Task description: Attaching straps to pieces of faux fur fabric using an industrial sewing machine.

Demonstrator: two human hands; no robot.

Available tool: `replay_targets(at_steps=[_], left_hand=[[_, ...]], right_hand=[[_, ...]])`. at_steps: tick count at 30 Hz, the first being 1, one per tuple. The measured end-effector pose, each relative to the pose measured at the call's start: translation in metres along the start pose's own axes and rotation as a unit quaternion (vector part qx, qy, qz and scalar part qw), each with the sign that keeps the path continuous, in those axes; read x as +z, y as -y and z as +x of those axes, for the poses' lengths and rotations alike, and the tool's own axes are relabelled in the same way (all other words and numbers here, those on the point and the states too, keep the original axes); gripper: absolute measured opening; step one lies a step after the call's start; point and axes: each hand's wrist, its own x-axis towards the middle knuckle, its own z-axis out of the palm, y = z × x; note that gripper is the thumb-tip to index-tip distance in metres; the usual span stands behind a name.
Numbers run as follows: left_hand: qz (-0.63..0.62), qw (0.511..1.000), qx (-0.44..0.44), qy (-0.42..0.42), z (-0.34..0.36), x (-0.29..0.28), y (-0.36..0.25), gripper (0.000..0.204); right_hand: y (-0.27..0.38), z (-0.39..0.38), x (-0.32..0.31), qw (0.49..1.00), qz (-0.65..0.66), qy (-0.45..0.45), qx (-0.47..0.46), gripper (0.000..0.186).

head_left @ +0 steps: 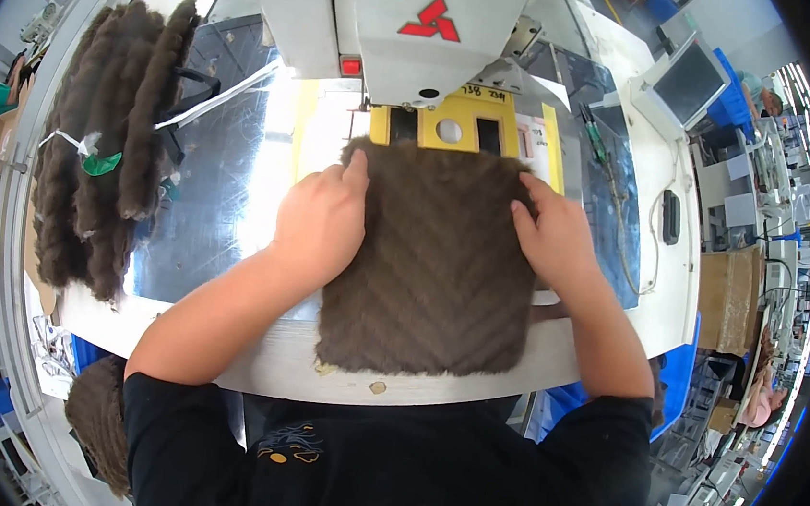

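A dark brown fur panel (432, 275), roughly square with a chevron grain, lies flat in front of me, its near edge close to the table's front edge. My left hand (324, 212) holds its far left corner, index finger stretched along the edge and the other fingers curled. At the far right corner, my right hand (561, 236) holds the edge, with thumb and forefinger on the fur. Some fingertips of both hands are hidden. The panel's far edge meets a yellow template plate (449, 132) with a round hole, below the white sewing machine head (424, 38).
Long brown fur strips (97, 139), bundled with a white tie and green tag, lie at the left. A monitor (689, 85), a green-handled tool (593, 135) and a black device (670, 216) are at the right. More brown fur (97, 419) sits at lower left. Other people are in the background.
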Motion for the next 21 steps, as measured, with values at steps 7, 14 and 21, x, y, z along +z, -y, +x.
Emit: replay_targets(at_steps=[7,14,21], left_hand=[[-0.011,0.999,-0.016,0.027,0.029,-0.002,0.011,0.036],[-0.057,0.994,-0.050,0.081,0.052,-0.010,0.011,0.036],[-0.069,0.989,-0.110,0.071,0.056,-0.012,0.009,0.039]], right_hand=[[0.004,0.035,-0.006,1.000,0.001,0.011,-0.002,0.033],[0.004,0.058,-0.017,0.998,0.016,0.054,0.009,0.031],[-0.003,0.059,-0.016,0.994,0.074,0.059,0.061,0.057]])
